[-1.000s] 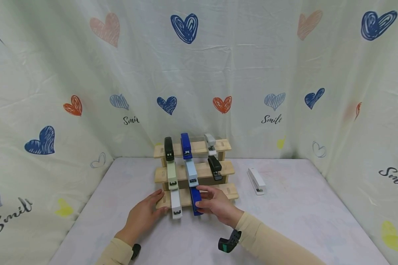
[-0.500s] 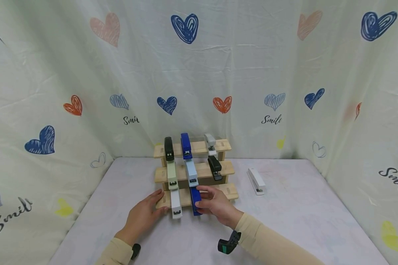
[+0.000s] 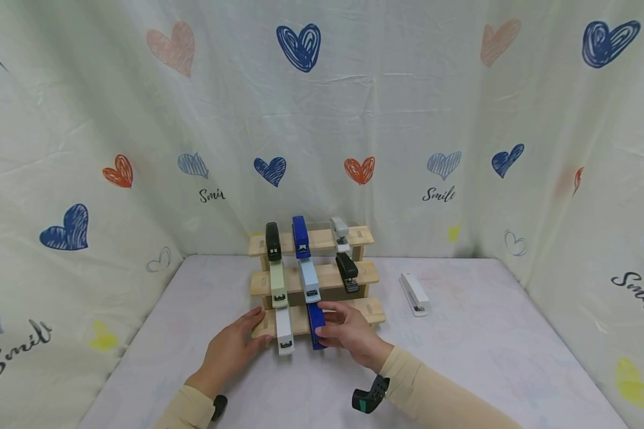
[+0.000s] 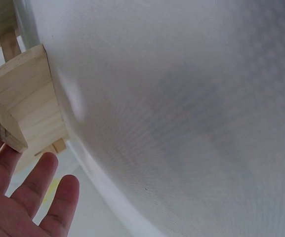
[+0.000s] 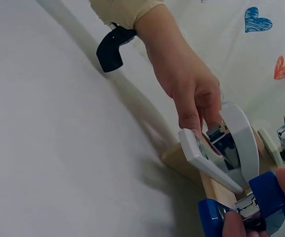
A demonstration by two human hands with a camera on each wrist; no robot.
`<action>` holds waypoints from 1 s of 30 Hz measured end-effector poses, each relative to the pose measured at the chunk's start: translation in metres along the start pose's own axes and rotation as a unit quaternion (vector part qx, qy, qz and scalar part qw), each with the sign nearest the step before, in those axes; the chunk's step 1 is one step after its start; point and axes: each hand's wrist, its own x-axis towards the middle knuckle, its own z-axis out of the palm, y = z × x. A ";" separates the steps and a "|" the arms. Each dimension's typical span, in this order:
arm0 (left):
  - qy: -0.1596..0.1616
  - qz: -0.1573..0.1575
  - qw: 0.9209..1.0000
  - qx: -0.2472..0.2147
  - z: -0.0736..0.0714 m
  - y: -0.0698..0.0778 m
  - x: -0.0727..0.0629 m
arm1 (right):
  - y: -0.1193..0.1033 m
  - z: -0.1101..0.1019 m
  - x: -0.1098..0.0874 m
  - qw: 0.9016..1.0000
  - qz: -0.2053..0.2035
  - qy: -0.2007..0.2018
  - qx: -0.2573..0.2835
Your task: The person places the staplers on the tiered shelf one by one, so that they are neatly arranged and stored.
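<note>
Nothing has shifted since the earlier frames: right hand (image 3: 351, 332) still pinches the dark blue stapler (image 3: 316, 325) on the bottom step of the three-tier wooden rack (image 3: 372, 310), left hand (image 3: 231, 348), fingers relaxed, steadies the rack's left end, suggesting placement is settling.

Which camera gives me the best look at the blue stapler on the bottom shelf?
The head view: the blue stapler lies along the lowest shelf, gripped by the right hand. The right wrist view shows only its front end, close up. The left wrist view misses it.
</note>
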 end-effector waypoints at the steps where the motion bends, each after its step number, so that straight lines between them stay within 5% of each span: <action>1: 0.000 0.000 1.000 0.000 0.000 0.000 0.000 | 0.000 0.000 -0.001 1.000 0.000 0.001 -0.002; 8: -0.001 -0.002 1.000 0.000 0.000 0.001 0.000 | -0.004 -0.018 -0.007 0.999 -0.009 -0.018 -0.036; 16: 0.004 0.005 1.000 0.008 0.001 0.001 0.002 | -0.025 -0.076 -0.021 0.994 -0.024 -0.042 -0.100; 30: -0.010 -0.002 1.000 0.007 -0.002 0.002 0.000 | -0.045 -0.215 -0.037 0.985 -0.032 0.071 -0.154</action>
